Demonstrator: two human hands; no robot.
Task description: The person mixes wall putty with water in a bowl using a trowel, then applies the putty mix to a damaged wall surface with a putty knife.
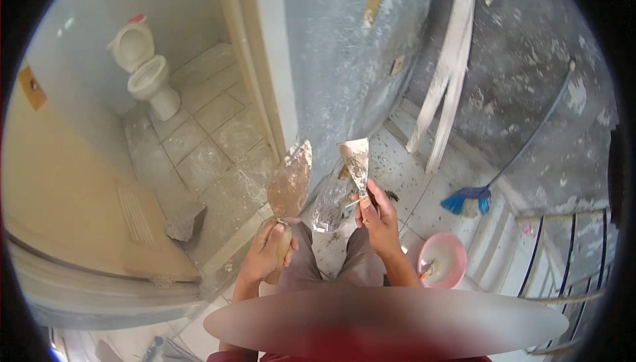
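Observation:
My left hand (pixel 266 251) is closed round the wooden handle of a pointed trowel (pixel 289 180). Its broad blade points up and away from me, smeared with brownish-white residue. To the right, my right hand (pixel 380 223) grips a putty knife (pixel 356 162), its flared, stained blade also upward. A thin white stick (pixel 352 204), perhaps a cigarette, shows beside the right fingers. The two blades are apart, in front of the corner of a grey-blue wall (pixel 338 64). Below and between them, a clear plastic bag (pixel 328 204) lies on the littered floor.
A pink bucket (pixel 458 259) with something inside stands right of my legs. Beyond it are a blue broom (pixel 467 201), leaning white boards (pixel 448 87), steps and a metal railing (pixel 563 289). Leftward, a doorway opens onto a toilet (pixel 151 84); a grey block (pixel 185 223) sits by the door (pixel 79 183).

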